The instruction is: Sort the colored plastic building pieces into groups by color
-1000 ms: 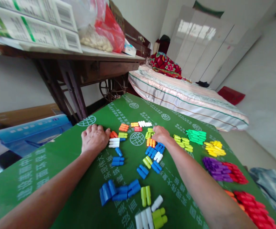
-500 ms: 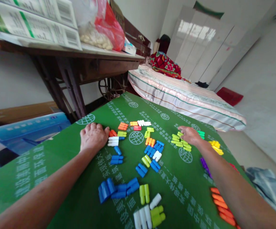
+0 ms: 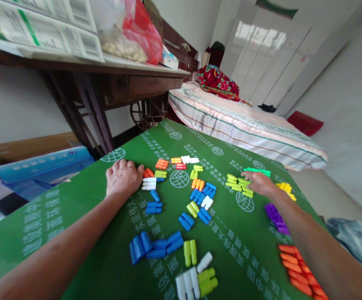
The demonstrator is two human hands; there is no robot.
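My left hand (image 3: 123, 177) lies on the green board with its fingers spread and holds nothing. Its thumb is beside the red-orange bullet-shaped plastic blocks (image 3: 148, 172); white blocks (image 3: 149, 183) and lime blocks (image 3: 161, 174) sit close by. Across the board, my right hand (image 3: 260, 183) has its fingers bent together at the upper right edge of a lime block group (image 3: 234, 183). The fingertips appear closed on a lime block, partly hidden by the hand. Just behind that hand lie green blocks (image 3: 262, 171). Yellow blocks (image 3: 284, 189) are to its right.
Purple blocks (image 3: 276, 217) and orange blocks (image 3: 299, 268) lie along the board's right side. Blue blocks (image 3: 159, 246) form a row toward the front, near white blocks (image 3: 187, 283). A wooden table (image 3: 131, 85) overhangs the back left; a bed (image 3: 249, 125) stands beyond the board (image 3: 106, 250).
My right hand has moved right and slightly toward me, uncovering more of the green and purple blocks. My left hand stays where it was. The view has shifted slightly.
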